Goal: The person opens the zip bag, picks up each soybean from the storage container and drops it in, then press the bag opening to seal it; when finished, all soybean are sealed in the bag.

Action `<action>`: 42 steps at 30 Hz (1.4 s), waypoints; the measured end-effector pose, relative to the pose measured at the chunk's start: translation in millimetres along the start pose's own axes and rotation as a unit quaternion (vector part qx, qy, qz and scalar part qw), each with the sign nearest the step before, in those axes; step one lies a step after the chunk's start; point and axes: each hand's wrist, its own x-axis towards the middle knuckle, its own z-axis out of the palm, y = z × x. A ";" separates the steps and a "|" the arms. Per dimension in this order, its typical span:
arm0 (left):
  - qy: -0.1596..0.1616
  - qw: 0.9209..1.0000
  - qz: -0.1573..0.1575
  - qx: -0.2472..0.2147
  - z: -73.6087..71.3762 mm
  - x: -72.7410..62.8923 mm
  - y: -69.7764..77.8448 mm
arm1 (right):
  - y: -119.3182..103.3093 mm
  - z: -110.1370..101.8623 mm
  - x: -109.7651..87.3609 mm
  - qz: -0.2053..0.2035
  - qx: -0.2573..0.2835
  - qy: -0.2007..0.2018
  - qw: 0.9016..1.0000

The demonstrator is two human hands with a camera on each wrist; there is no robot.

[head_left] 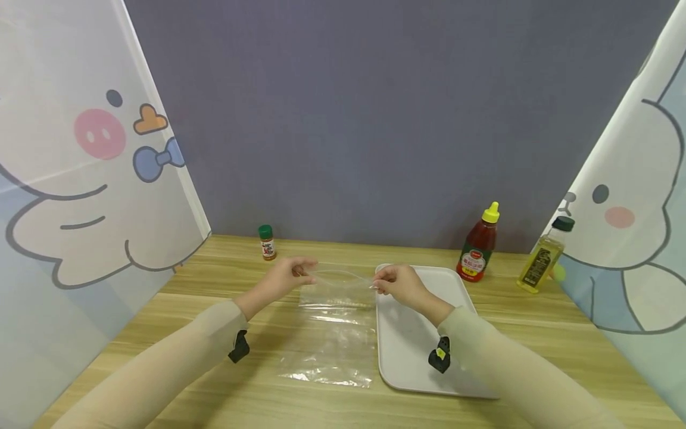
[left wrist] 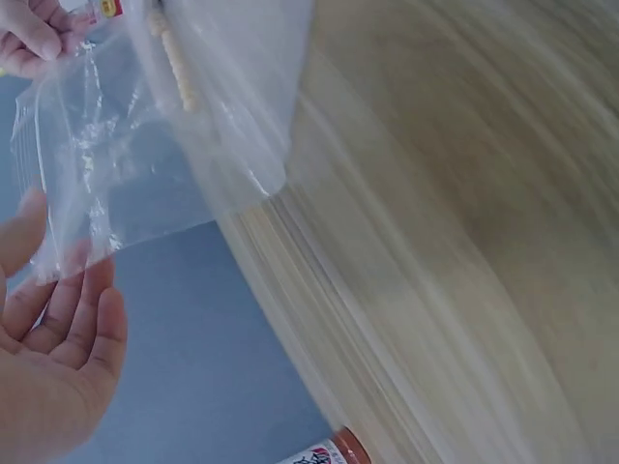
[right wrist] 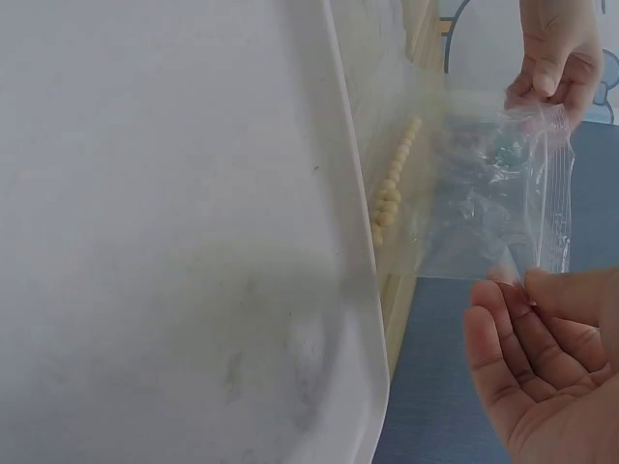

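A clear zip bag [head_left: 337,339] hangs from both hands over the wooden table, its zip edge on the far side. My left hand [head_left: 284,277] pinches one end of that edge between thumb and fingers. At the opposite end, near the tray's left rim, my right hand [head_left: 404,285] pinches the corner with thumb and fingertips. Through the plastic shows a row of small, round, pale yellow pieces [right wrist: 389,193], gathered toward the bag's lower part. The zip strip bows slightly between the hands in the head view.
A white tray [head_left: 399,357] lies under my right forearm. Behind it stand a red sauce bottle [head_left: 476,250] with a yellow cap and an oil bottle [head_left: 541,262]. A small green-capped spice jar [head_left: 267,244] stands at the back left. A grey panel [head_left: 343,119] rises behind the table.
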 end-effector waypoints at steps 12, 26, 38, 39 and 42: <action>0.058 0.998 -0.018 0.033 -4.2 -6.2 -9.3 | 2.6 -2.3 0.5 -0.001 0.016 0.002 1.000; 0.078 0.996 -0.004 0.042 -4.5 -7.7 -13.3 | -0.5 -0.2 0.9 -0.006 -0.029 0.016 0.999; 0.076 0.997 -0.019 0.021 -10.2 -11.4 -17.7 | -1.8 2.2 -1.1 -0.034 -0.005 0.007 0.999; 0.074 0.997 -0.018 0.024 -11.3 -11.8 -17.7 | -1.5 2.2 -1.2 -0.036 -0.006 0.006 0.999; 0.056 0.998 -0.001 0.037 -14.6 -12.8 -17.3 | -1.3 2.0 -1.7 -0.038 0.001 0.000 0.999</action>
